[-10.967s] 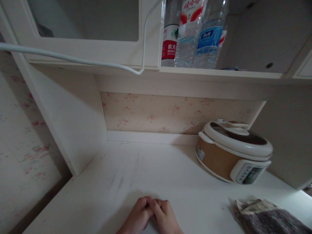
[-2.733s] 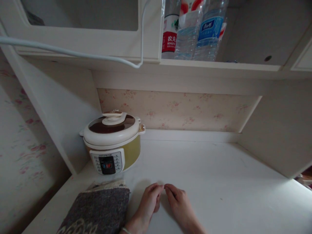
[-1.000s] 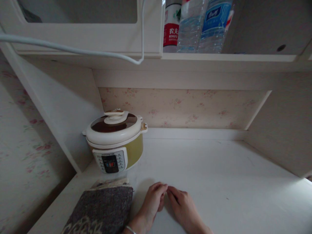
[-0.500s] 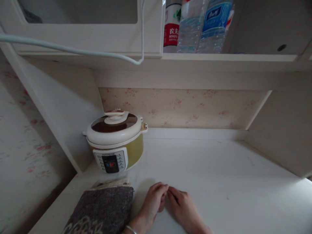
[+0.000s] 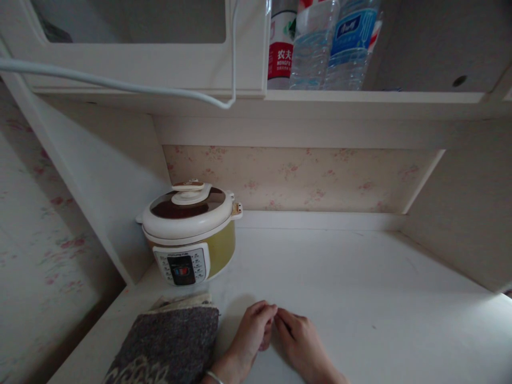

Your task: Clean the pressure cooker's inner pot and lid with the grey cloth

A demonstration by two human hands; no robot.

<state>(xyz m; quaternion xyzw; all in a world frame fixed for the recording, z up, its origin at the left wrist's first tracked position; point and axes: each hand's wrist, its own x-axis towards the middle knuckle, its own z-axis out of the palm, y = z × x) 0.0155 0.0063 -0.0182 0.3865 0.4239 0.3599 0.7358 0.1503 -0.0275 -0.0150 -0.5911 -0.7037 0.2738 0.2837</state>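
A: "What is there?"
B: "An electric pressure cooker (image 5: 190, 237), upright on a white countertop (image 5: 340, 277), its lid (image 5: 188, 216) on and its control panel (image 5: 181, 268) facing the viewer. A folded dark-grey cloth (image 5: 172, 336) with a cream pattern lies just in front of the cooker."

A: "And the grip?"
B: "To the right of the cooker and nearer the viewer, the left hand (image 5: 253, 328) and right hand (image 5: 299, 336) are loosely curled, the 2 meeting at the fingertips. Neither grips the cooker or cloth. Nothing held is visible, though I cannot tell whether something small hides inside."

A: "What is done, what is left?"
B: "My reading: the cooker and cloth look settled, with nothing half done. Whether anything is left, I cannot tell."
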